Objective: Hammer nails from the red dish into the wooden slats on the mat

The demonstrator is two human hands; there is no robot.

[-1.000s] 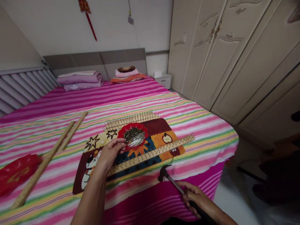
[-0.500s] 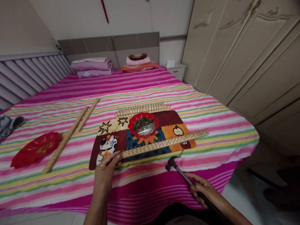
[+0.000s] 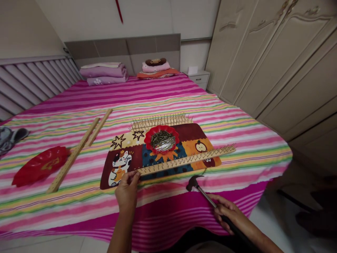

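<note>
A narrow wooden strip (image 3: 184,161) studded with a row of upright nails lies across a patterned mat (image 3: 168,172). At its left end my left hand (image 3: 127,189) is closed in a pinch, and the fingers cover that end; a nail between them cannot be made out. My right hand (image 3: 228,212) is wrapped round the dark handle of a claw hammer (image 3: 205,196), its head low over the bed in front of the strip. Behind the strip stands a red scalloped bowl (image 3: 147,140) full of loose nails (image 3: 163,140).
More nail-studded strips (image 3: 160,121) lie behind the bowl. To the left are two bare wooden strips (image 3: 70,163) and a red scalloped dish (image 3: 40,167). Grey cloth (image 3: 12,137) lies at the far left. Folded bedding (image 3: 105,74) sits at the headboard; wardrobes (image 3: 276,63) stand right.
My left hand has shifted slightly right along the strip's end, and its fingers have drawn into a tighter pinch. The hammer and my right hand stay nearly in place.
</note>
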